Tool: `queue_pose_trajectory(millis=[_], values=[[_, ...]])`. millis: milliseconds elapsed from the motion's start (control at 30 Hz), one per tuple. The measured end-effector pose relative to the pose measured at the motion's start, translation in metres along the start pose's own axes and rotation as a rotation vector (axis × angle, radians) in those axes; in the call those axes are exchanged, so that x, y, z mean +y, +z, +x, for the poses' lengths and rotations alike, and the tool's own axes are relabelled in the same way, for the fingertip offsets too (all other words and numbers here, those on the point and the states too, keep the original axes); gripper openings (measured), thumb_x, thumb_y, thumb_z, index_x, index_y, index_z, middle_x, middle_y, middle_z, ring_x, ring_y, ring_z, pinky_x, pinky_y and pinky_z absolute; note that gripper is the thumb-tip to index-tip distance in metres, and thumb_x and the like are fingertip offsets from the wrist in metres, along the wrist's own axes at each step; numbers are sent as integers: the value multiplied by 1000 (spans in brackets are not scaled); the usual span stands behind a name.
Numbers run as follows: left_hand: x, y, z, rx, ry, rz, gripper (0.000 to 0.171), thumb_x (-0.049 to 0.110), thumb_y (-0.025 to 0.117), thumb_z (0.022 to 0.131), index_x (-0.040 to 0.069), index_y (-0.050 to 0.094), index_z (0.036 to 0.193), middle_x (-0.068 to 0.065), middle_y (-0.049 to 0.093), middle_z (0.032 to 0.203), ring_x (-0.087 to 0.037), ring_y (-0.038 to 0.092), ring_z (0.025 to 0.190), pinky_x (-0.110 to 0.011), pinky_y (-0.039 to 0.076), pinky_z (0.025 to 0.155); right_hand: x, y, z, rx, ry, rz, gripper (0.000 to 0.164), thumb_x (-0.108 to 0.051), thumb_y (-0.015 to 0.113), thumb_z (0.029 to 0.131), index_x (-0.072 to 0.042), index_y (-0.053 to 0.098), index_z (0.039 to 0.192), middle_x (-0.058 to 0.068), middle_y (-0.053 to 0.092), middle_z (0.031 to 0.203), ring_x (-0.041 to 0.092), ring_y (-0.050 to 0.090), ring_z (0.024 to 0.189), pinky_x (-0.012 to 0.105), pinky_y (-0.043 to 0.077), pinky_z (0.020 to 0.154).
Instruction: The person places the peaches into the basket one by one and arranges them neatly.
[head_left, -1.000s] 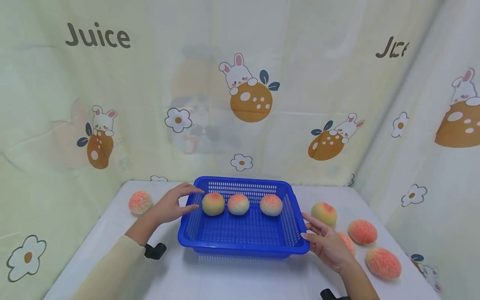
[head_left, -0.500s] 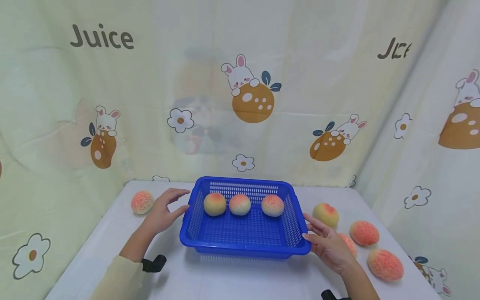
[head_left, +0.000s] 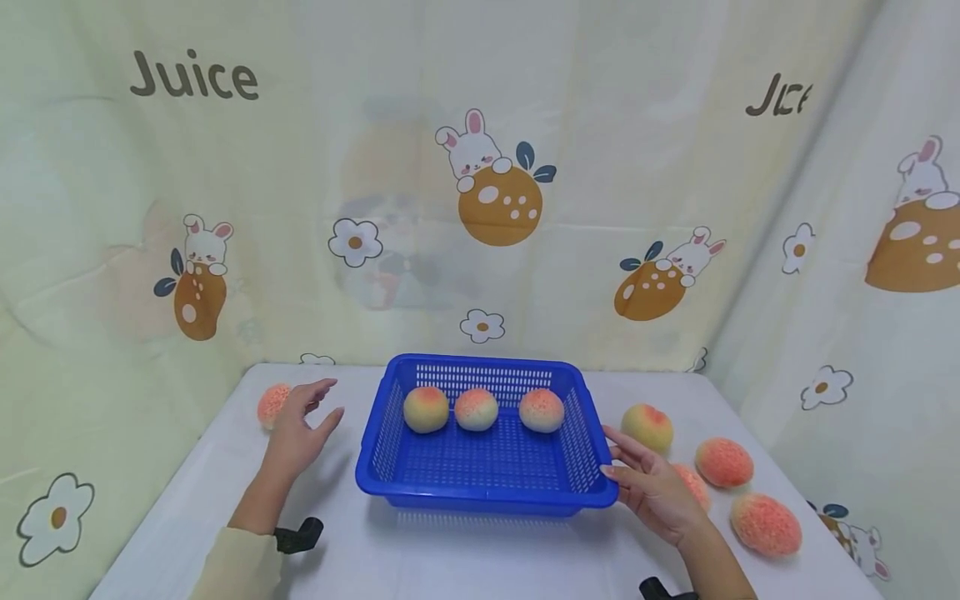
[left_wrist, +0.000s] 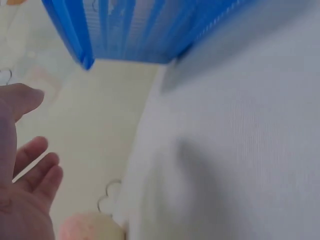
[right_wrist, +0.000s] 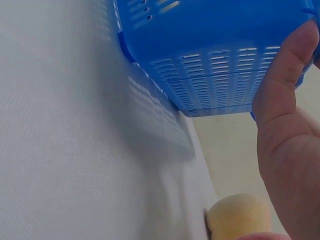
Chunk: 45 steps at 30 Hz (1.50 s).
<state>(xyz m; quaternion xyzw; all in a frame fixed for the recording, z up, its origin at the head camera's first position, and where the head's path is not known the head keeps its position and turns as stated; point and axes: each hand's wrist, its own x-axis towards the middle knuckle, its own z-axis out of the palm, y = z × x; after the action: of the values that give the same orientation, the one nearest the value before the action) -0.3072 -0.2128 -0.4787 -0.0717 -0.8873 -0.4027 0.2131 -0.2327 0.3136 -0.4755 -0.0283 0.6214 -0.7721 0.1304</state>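
A blue plastic basket (head_left: 487, 497) stands on the table with three peaches in a row inside: a yellowish one (head_left: 426, 410), a pink-topped pale one (head_left: 476, 410) and another pink-topped one (head_left: 542, 411). My right hand (head_left: 660, 492) holds the basket's right rim, its thumb (right_wrist: 287, 70) against the rim in the right wrist view. To the left of the basket, my left hand (head_left: 296, 433) is held with fingers apart and nothing in them. It partly covers a speckled pink peach (head_left: 272, 405), whose pale side (left_wrist: 95, 227) shows low in the left wrist view.
Right of the basket lie a yellow peach (head_left: 647, 427), two pink peaches (head_left: 724, 462) and another pink one (head_left: 693, 483) partly behind my right hand. A patterned curtain (head_left: 405, 167) hangs behind the white table (head_left: 480, 558) and along its right side.
My left hand has drawn away from the basket's left side toward the left, and now overlaps the lone peach there. My right hand stays at the rim; the basket has not moved.
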Motion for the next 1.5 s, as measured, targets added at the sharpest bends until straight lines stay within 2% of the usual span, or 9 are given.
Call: queue_pose_trajectory(millis=[167,267,400,467,767,900,1100,1267,1500], values=[[-17,-8,-1,108,-43,-7,46,9,72,94,4,59,138,-21,60,131,-38,57,124,-55,48,109,1,1,-1,-40,-26,12,72,-3,60,102,-9,23,163,-4,64,114,11,70,101,27,60,91],[-23,-14,-1,163,-76,-28,43,7,73,92,4,62,134,-19,61,129,-35,58,121,-51,48,108,1,2,-1,-28,-21,7,73,-4,60,101,-8,22,163,-3,64,114,11,70,101,27,60,92],[-28,-22,-1,222,-111,-46,42,8,75,90,5,64,131,-19,62,129,-36,56,123,-50,44,106,1,2,-2,-9,-13,0,73,-4,61,101,-8,22,163,-4,63,114,11,69,101,27,60,92],[-30,-25,-1,231,-128,-48,42,9,75,90,4,64,131,-20,60,132,-37,54,127,-53,43,109,1,1,-2,-8,-13,-2,73,-4,60,101,-8,22,163,-4,63,114,11,69,101,27,60,92],[-45,-37,6,167,-252,-13,46,18,72,96,8,58,139,-20,46,149,-42,38,143,-67,32,117,2,-1,-1,-31,-30,7,72,-3,59,102,-8,23,163,-4,64,115,11,70,102,27,60,92],[-52,-38,9,152,-297,-13,52,20,71,96,9,54,144,-23,39,154,-44,32,146,-69,30,118,2,-2,-1,-49,-41,17,73,-2,58,102,-6,20,163,-4,64,114,10,70,102,26,60,91],[-62,-38,13,84,-359,-37,63,25,71,97,11,45,153,-26,31,159,-47,28,149,-68,28,120,2,-1,-1,-41,-33,22,72,-2,58,102,-8,21,163,-4,64,113,10,70,101,27,61,91],[-69,-36,17,30,-404,-50,73,25,72,96,12,36,158,-28,27,160,-49,28,148,-67,31,119,2,0,-2,-39,-26,17,72,-3,59,102,-8,21,163,-3,64,114,11,70,101,28,61,92],[-73,-34,25,-25,-431,-54,81,25,73,95,13,28,162,-31,28,158,-50,31,145,-64,35,118,1,0,-1,-36,-23,9,70,-2,58,102,-9,24,163,-4,63,115,11,69,102,27,61,92]])
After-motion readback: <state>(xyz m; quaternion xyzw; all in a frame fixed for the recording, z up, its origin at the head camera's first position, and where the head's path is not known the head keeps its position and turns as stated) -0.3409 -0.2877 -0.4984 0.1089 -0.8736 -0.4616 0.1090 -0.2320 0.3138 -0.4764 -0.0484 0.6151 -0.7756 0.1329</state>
